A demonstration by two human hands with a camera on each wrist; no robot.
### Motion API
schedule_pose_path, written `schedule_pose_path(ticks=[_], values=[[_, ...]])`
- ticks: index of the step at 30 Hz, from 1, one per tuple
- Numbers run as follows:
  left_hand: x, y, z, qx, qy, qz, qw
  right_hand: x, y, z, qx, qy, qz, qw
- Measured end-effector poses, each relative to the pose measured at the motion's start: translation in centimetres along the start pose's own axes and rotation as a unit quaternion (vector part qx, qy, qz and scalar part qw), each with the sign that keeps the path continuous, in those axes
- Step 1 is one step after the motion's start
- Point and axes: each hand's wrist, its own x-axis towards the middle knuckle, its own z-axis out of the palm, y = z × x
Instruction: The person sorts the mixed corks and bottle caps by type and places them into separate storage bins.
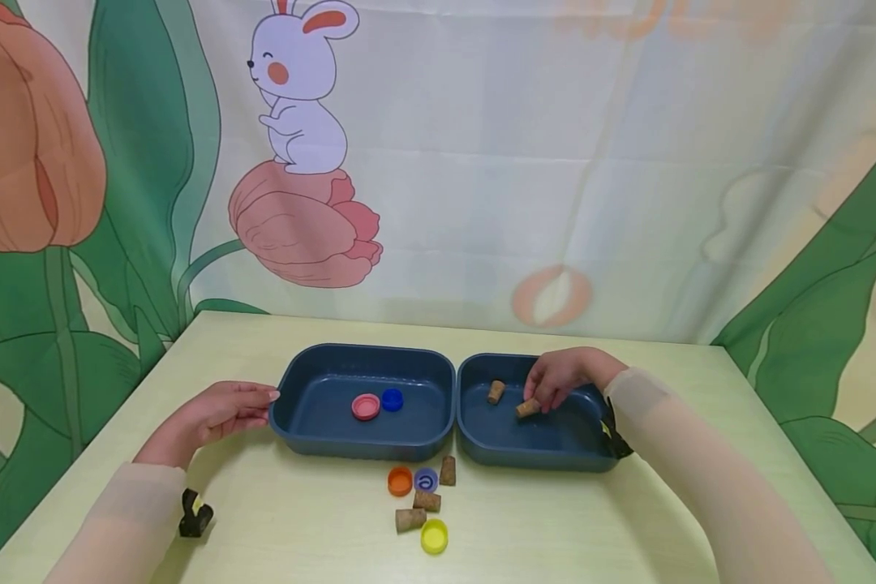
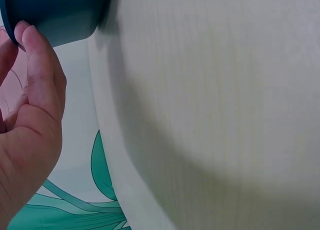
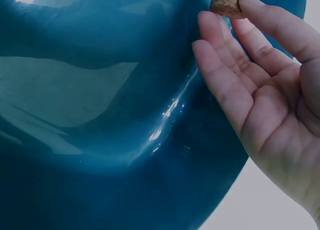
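Observation:
My right hand (image 1: 552,378) reaches into the right blue tray (image 1: 540,460) and pinches a cork (image 1: 527,408) between thumb and fingers. The right wrist view has this cork (image 3: 227,2) at its top edge, against the thumb tip. Another cork (image 1: 495,392) lies in the same tray, left of the hand. At the left end of the left blue tray (image 1: 365,448), my left hand (image 1: 226,410) holds the rim between thumb and fingers. Inside that tray are a pink bottle cap (image 1: 366,406) and a blue bottle cap (image 1: 392,399), side by side.
In front of the trays lie an orange cap (image 1: 400,481), a purple cap (image 1: 426,480) and a yellow cap (image 1: 434,536). Three corks, including an upper one (image 1: 448,470), lie among them on the pale table (image 1: 299,519). A printed curtain (image 1: 467,162) hangs behind the table.

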Motion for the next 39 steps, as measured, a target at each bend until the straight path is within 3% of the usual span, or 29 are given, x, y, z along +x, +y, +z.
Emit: schedule_pose_path(ticks=[39], values=[[0.14,-0.07,-0.14,0.000,0.002,0.003,1.0000,0.73,-0.75,0.32,-0.033,0.003,0.044,0.998]])
